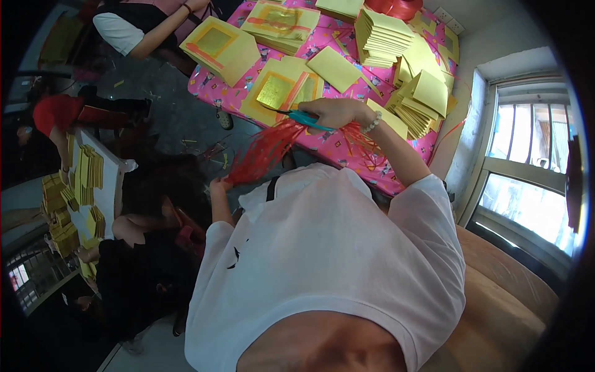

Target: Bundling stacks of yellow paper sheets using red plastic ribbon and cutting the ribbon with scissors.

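My right hand (338, 114), with a beaded bracelet at its wrist, is closed round teal-handled scissors (304, 118) above the front edge of the table. Their dark, narrow tip points left. A bundle of thin red plastic strands (265, 152) runs from beneath that hand down to my left hand (219, 187), whose fingers are closed on its lower left end. More red strands (365, 142) hang below my right wrist. Just beyond the tool, a yellow paper sheet (260, 102) with a gold square and orange stripe lies on the pink table (207, 87).
Folded yellow paper stacks (381, 40) cover the table's far right, near a red roll (393, 7). A barred window (527, 149) is at right. Another person's arm (164, 34) is at the far left of the table. People sit around a white table (110, 186) holding yellow bundles.
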The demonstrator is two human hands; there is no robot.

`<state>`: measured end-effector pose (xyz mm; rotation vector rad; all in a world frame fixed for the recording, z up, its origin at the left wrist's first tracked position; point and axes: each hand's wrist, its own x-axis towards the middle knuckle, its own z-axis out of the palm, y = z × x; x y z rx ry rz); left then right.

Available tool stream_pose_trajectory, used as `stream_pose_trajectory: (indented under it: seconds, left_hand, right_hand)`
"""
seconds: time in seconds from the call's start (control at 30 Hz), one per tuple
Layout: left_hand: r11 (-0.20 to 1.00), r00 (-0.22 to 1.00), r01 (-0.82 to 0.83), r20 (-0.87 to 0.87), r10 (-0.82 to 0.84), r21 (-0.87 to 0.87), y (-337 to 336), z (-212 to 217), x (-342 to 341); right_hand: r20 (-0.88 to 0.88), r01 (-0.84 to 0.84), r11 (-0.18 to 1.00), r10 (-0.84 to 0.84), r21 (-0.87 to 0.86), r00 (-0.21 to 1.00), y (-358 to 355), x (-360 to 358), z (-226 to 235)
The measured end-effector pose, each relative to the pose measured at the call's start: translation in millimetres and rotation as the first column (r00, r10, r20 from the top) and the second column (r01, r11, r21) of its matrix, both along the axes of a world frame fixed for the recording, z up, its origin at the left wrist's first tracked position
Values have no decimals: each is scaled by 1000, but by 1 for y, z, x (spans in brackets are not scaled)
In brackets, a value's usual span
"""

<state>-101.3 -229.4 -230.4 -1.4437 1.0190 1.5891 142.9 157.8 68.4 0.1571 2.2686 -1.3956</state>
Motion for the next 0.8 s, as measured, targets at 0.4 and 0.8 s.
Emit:
stream_pose_trajectory:
  seconds: [0.4, 0.8]
  left_hand:
    - [672, 805, -186, -281, 523, 717, 48, 180, -51]
    - [896, 525, 141, -799, 292, 421, 160, 292, 32]
  right_hand:
    - [-226, 299, 879, -226, 371, 947, 33, 8, -39]
    - [-607, 458, 858, -240, 233, 758, -22, -28, 52]
